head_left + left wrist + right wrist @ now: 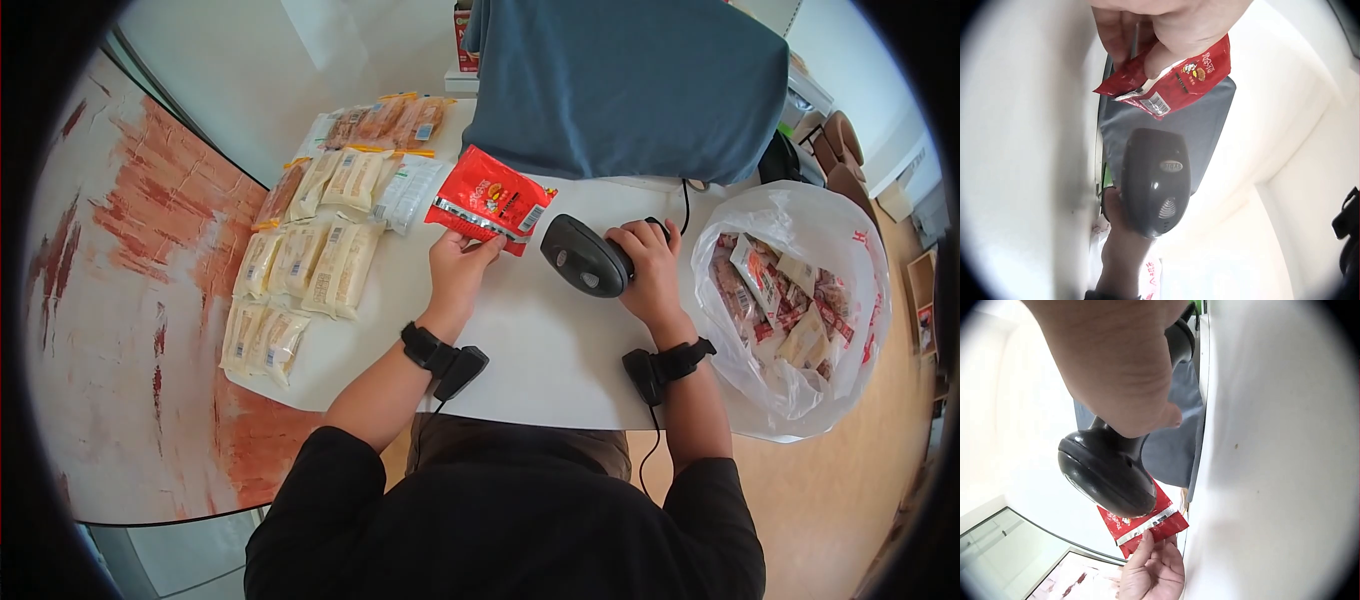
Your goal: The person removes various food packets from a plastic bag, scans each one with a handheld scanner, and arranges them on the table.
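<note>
My left hand (459, 277) pinches the lower edge of a red packet (487, 196), whose barcode corner lies toward the right. A dark handheld scanner (586, 256) is gripped by its handle in my right hand (652, 266), its head pointing at the packet with a small gap between them. In the left wrist view the red packet (1192, 78) hangs from the fingers above the scanner (1156, 181). From the right wrist, the scanner head (1107, 472) overlaps part of the packet (1168, 529), and the left hand (1155, 572) holds it from below.
Rows of cream packets (342, 268) and several brown-orange ones (418, 122) lie on the left of the white table (520, 350). A blue-grey cloth (625, 90) covers something at the back. At the right stands a clear plastic bag (735, 350) of mixed packets.
</note>
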Tool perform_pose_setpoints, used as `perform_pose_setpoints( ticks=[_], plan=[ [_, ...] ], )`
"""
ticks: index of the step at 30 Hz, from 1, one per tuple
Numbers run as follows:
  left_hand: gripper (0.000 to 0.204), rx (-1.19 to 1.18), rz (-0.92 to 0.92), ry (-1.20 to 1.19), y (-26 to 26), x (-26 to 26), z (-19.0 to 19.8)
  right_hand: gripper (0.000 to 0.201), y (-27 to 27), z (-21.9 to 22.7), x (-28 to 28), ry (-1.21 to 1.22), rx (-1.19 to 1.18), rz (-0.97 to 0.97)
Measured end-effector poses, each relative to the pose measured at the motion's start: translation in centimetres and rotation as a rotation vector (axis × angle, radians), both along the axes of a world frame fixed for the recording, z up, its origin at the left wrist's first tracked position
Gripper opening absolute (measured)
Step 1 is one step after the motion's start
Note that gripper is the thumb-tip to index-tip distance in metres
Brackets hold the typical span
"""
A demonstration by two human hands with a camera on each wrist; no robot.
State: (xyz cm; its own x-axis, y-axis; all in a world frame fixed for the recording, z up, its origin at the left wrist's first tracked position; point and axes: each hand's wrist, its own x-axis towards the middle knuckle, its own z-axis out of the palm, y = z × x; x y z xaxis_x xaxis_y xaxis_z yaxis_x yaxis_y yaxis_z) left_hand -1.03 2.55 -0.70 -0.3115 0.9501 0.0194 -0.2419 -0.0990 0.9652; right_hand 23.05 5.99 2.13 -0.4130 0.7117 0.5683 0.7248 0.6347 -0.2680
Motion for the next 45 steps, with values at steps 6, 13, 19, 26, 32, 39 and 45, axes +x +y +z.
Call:
perform_pose_setpoints(
  ticks=[6, 13, 19, 26, 32, 39, 45],
  plan=[
    [0.022, 0.018, -0.027, 0.052, 0.2, -0.3, -0.7, 0.036, 0.1, 0.0, 0.1, 0.016, -0.011, -0.024],
    [0.036, 0.204, 0.084, -0.022, -0.2, -1.1, 2.2, 0.071, 2.0, -1.8, 1.8, -0.086, -0.037, -0.291],
    [0.030, 0.234, 0.025, 0.217, -4.3, -3.3, 5.8, 0.070, 2.3, -3.0, 1.6, -0.192, -0.088, -0.395],
    [0.030, -0.194, -0.052, 0.572, -16.1, -11.0, 5.2, 0.061, 2.4, -3.4, 1.7, -0.238, -0.164, -0.410],
    [0.024, -0.544, 0.273, 1.206, -21.1, -13.9, 4.4, 0.056, 2.0, -2.8, 1.5, -0.211, -0.184, -0.385],
    [0.015, -0.669, 0.514, 1.598, -19.9, -14.9, 2.8, 0.060, 3.8, -4.9, 3.6, -0.067, -0.174, -0.397],
    [0.016, -0.507, 0.579, 1.510, -19.4, -16.6, 2.4, 0.062, 4.0, -4.7, 4.2, -0.109, -0.171, -0.420]
  ],
)
